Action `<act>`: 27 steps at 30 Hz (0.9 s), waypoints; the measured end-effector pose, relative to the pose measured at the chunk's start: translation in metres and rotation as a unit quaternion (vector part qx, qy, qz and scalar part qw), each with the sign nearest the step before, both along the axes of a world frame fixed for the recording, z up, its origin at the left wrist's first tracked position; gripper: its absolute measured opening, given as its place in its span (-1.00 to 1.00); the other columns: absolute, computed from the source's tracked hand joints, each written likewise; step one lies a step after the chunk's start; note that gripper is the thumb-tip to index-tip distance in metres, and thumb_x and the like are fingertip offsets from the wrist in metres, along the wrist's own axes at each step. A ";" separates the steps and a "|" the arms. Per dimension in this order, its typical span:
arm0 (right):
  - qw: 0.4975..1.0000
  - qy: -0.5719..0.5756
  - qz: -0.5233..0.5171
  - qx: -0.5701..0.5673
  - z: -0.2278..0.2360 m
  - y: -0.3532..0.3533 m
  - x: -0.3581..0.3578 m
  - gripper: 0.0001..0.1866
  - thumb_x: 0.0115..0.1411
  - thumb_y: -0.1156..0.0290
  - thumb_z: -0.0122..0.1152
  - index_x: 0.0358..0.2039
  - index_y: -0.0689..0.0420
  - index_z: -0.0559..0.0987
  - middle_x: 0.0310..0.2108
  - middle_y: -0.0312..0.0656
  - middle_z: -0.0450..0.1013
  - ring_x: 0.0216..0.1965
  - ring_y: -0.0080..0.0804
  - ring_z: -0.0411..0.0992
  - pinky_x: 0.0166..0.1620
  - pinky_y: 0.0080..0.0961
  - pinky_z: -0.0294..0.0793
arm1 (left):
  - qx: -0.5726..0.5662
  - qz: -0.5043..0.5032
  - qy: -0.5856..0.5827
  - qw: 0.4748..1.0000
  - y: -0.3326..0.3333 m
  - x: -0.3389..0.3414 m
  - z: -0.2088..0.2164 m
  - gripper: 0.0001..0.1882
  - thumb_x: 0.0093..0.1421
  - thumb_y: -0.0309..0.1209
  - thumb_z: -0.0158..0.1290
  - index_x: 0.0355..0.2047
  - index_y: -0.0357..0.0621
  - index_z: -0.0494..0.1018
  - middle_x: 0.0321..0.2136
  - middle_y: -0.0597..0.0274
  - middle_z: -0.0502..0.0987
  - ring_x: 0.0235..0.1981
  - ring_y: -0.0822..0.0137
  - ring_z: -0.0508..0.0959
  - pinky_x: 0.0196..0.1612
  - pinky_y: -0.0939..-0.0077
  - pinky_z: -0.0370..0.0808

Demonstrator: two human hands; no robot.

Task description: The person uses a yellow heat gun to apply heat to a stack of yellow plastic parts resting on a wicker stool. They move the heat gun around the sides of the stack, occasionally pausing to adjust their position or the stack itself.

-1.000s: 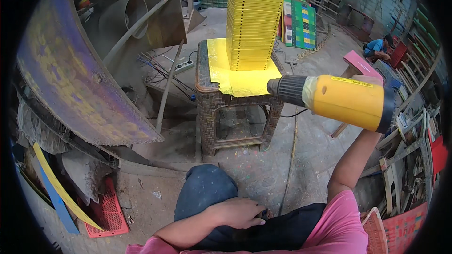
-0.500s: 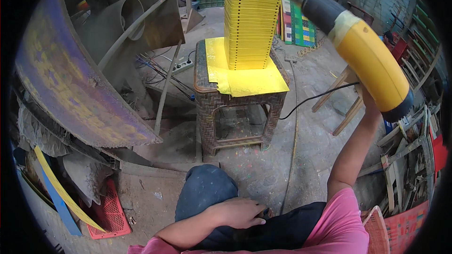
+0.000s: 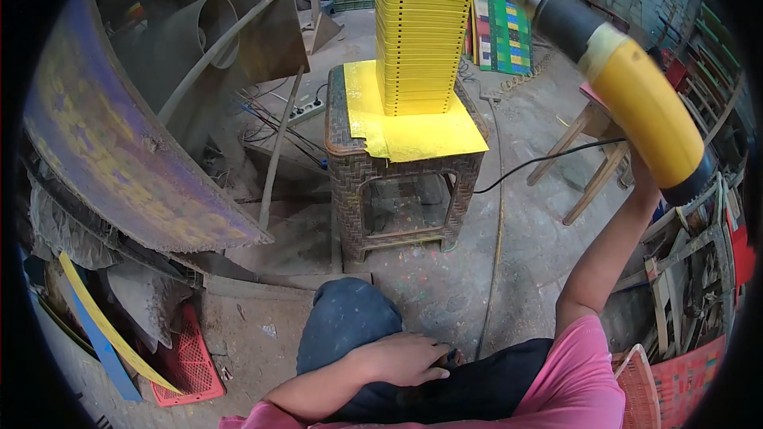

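Observation:
My right hand point(image 3: 644, 178) is raised at the right, mostly hidden behind a yellow and black heat gun point(image 3: 645, 107) that it grips. The heat gun's metal nozzle points up and left, toward the stack but apart from it. A tall stack of thin yellow pieces point(image 3: 421, 40), with small dark notches along their corners, stands upright on a yellow sheet point(image 3: 433, 139). Beneath the sheet is a dark stool point(image 3: 343, 191) with a woven pattern. Lying over my leg, my left hand point(image 3: 404, 357) holds nothing, its fingers loosely stretched out.
A large curved panel point(image 3: 119, 127) with worn purple and yellow paint fills the left. A black cord point(image 3: 540, 160) runs between the stool and the heat gun. Behind stand a wooden stool point(image 3: 584, 131) and a power strip point(image 3: 306, 114). A red plastic basket point(image 3: 191, 361) lies lower left.
My right hand has shifted the heat gun a little to the right, away from the stack. The left hand stays where it was.

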State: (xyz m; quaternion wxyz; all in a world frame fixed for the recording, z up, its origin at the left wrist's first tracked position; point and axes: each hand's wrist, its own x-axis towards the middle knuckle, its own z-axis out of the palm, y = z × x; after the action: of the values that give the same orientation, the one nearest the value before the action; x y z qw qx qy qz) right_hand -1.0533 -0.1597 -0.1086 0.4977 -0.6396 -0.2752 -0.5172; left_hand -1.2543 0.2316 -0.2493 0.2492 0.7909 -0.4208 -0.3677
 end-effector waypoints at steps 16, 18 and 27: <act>0.979 0.021 0.173 0.102 -0.038 -0.076 0.007 -0.58 0.22 0.17 0.08 -0.03 0.20 0.47 -0.05 -0.11 0.47 -0.06 -0.31 0.44 0.07 -0.28 0.38 | -0.005 0.006 0.008 1.000 0.000 0.000 0.004 -0.40 0.29 -0.02 -0.13 0.11 -0.31 0.27 -0.05 -0.18 0.43 0.00 -0.12 0.42 0.07 0.16 0.35; 0.976 -0.004 0.158 0.150 -0.036 -0.073 0.016 -0.57 0.22 0.18 0.09 -0.01 0.21 0.46 -0.03 -0.12 0.46 -0.04 -0.31 0.43 0.08 -0.28 0.37 | -0.010 0.001 0.004 1.000 -0.002 0.001 0.001 -0.40 0.29 -0.02 -0.13 0.10 -0.31 0.27 -0.05 -0.18 0.43 0.01 -0.12 0.42 0.07 0.16 0.35; 0.996 0.005 -0.053 -0.069 -0.014 -0.018 0.007 -0.56 0.18 0.23 0.16 0.01 0.20 0.45 -0.01 -0.13 0.44 0.00 -0.31 0.41 0.10 -0.30 0.35 | -0.008 0.002 0.004 1.000 0.001 0.000 0.004 -0.38 0.29 -0.02 -0.14 0.12 -0.33 0.25 -0.03 -0.19 0.43 0.02 -0.12 0.41 0.09 0.17 0.34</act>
State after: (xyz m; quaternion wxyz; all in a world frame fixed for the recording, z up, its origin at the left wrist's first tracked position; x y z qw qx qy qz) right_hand -1.0464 -0.1776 -0.1224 0.4250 -0.6887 -0.2735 -0.5198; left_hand -1.2544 0.2322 -0.2449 0.2581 0.7882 -0.4216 -0.3667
